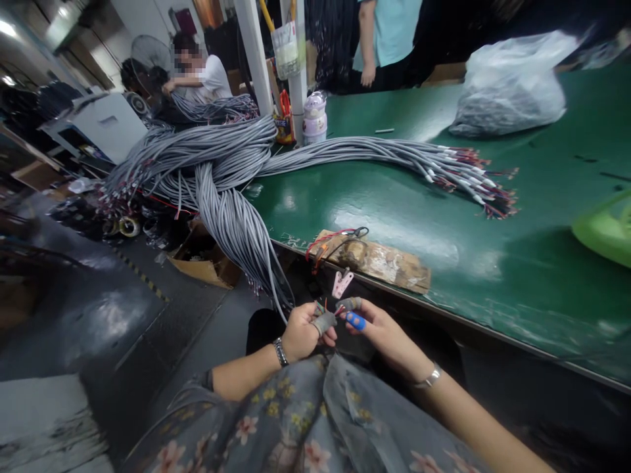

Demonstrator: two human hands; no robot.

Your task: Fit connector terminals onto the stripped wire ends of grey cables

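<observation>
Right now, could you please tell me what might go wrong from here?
The thin wires between the left hand and right hand look slender and could bend or slip. The grey cables hanging down beside the green table might snag or slide under their weight.

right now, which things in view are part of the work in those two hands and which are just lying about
Seemingly in the work:
- coloured wires at the left hand and right hand
- grey cable bundle, draped towards the left hand

Probably just lying about:
- plastic bag
- green object at the right edge
- lilac container by the post
</observation>
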